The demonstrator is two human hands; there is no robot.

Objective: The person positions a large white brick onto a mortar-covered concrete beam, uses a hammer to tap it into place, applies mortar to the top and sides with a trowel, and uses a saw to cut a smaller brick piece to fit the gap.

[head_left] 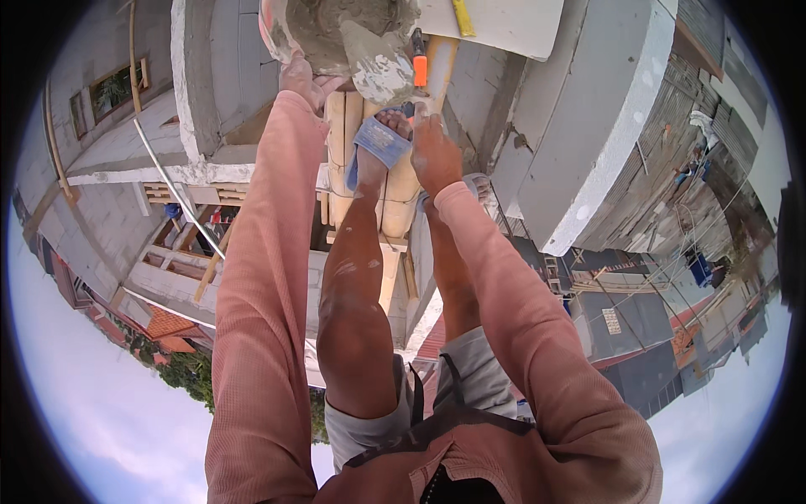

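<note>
Through my feed, I have the left hand [300, 80] gripping the bucket [270, 29], grey mortar [319, 32] inside, and the right hand [435, 153] closed round the trowel [378, 69] at the bucket's right.

Bright, diffuse daylight fills the scene, with the pale blue-white sky [101, 412] glowing brightest at lower left and lower right. Shadows are soft; gentle shading models the folds of the pink ribbed long sleeves [260, 336], while the timber-framed opening [201, 239] falls dim. The flat white board [520, 25] is very light right to its lower edge, and the mortar-coated metal trowel blade [378, 71] shows pale patches. Fisheye distortion bends straight edges near the black, blue-fringed circular border; the distant grey roofs look small and soft.
</note>
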